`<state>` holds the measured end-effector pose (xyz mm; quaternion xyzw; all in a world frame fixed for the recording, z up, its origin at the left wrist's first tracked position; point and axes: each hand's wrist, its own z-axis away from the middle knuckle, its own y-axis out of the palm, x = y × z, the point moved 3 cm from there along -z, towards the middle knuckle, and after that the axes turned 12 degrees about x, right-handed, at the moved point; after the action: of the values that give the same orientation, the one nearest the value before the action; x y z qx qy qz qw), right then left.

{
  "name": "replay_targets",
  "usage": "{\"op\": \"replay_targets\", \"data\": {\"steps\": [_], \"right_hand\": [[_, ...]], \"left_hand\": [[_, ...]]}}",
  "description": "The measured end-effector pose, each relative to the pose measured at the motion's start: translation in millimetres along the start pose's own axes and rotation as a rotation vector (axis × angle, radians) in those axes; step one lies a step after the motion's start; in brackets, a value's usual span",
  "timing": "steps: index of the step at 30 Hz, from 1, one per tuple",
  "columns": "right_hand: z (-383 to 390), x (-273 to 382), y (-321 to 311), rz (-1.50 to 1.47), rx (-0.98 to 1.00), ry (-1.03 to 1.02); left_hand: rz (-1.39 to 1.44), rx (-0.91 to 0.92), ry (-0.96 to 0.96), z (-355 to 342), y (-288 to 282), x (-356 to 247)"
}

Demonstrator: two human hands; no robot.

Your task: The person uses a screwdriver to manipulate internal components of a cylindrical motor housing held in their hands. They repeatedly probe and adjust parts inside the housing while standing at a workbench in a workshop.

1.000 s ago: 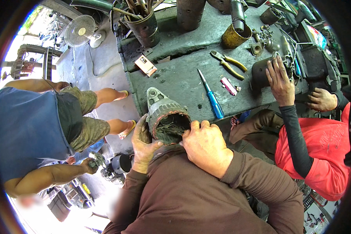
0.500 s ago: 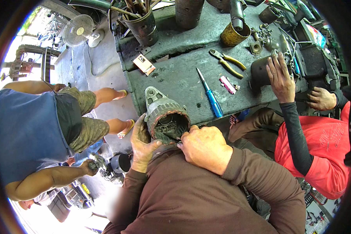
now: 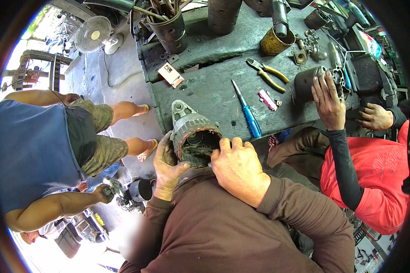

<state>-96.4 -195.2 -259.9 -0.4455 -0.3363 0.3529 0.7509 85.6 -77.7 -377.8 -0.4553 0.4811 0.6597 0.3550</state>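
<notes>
At the bench's near edge my left hand (image 3: 167, 170) is wrapped round the left side of a grey alternator housing (image 3: 192, 122), thumb at its lower rim. The housing's open end faces me, with a ring of copper windings (image 3: 178, 144) along the rim and a dark inside. My right hand (image 3: 239, 168) is closed at the right edge of that opening, fingers curled by the rim. What it pinches, if anything, is hidden by the fingers. Beyond the housing, a blue-handled screwdriver (image 3: 248, 113) and yellow-handled pliers (image 3: 269, 76) lie on the dark bench (image 3: 205, 93).
Near the screwdriver lies a pink-and-white object (image 3: 267, 99). A small carton (image 3: 171, 75), a can of tools (image 3: 168, 34) and a yellow can (image 3: 276, 42) occupy the bench. A red-shirted person's hand (image 3: 329, 100) rests on a dark cylinder (image 3: 307, 84); another person (image 3: 41, 154) stands left.
My right hand has shifted slightly up at the rim, its knuckles now higher. The left hand keeps its hold on the housing. The whole view has moved slightly.
</notes>
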Motion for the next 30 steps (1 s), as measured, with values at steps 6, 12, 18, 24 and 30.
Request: {"op": "replay_targets", "data": {"steps": [6,12,18,24,30], "right_hand": [[-4,-2,1,-0.075,0.092,-0.023],[-5,-9,0,-0.135,0.159,-0.055],[-14,-2,-14,-0.011,0.166,-0.069],[-16,-3,-16,-0.02,0.229,-0.023],[-21,-4,-17,0.004,0.211,-0.039]], "left_hand": [[0.003,0.005,0.003,-1,-1,1],[-0.07,-0.003,-0.018,2,-4,5],[-0.093,0.011,-0.072,-1,-5,5],[-0.265,-0.009,-0.032,3,2,-10],[-0.324,0.008,-0.031,0,4,-15]]}}
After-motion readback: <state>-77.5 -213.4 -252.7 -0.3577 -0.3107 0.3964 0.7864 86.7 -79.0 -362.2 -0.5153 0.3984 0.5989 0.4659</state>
